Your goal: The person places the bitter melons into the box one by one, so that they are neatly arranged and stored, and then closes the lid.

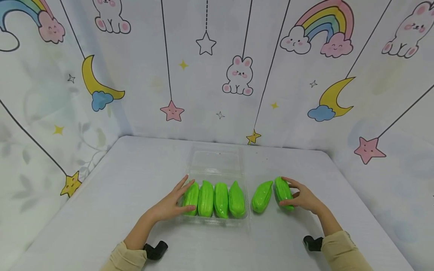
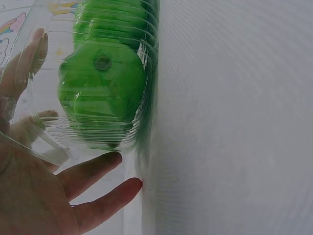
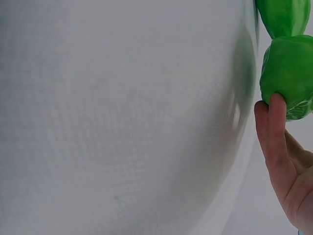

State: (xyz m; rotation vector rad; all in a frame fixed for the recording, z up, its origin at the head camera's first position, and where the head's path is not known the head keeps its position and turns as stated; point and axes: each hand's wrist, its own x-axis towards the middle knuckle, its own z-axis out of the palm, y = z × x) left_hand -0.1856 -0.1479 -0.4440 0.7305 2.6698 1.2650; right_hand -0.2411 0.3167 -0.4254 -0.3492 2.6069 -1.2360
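Several bright green, ridged toy gourds [image 1: 221, 199] lie side by side in a clear plastic box [image 1: 217, 221], its lid [image 1: 217, 160] folded back. My left hand [image 1: 169, 205] spreads its fingers at the box's left end, over the leftmost gourd [image 1: 190, 194]. In the left wrist view its straight fingers [image 2: 98, 171] lie against and below the clear wall. Right of the box, my right hand [image 1: 306, 197] grips a gourd [image 1: 282, 190] between thumb and fingers, near its two ends. Fingertips [image 3: 276, 100] press its side in the right wrist view. Another gourd [image 1: 262, 196] lies between it and the box.
The white tabletop [image 1: 101, 210] reaches back to a hanging cloth [image 1: 142, 75] printed with rabbits, moons and stars. Black camera mounts [image 1: 156, 250] stick out from both wrists close over the table.
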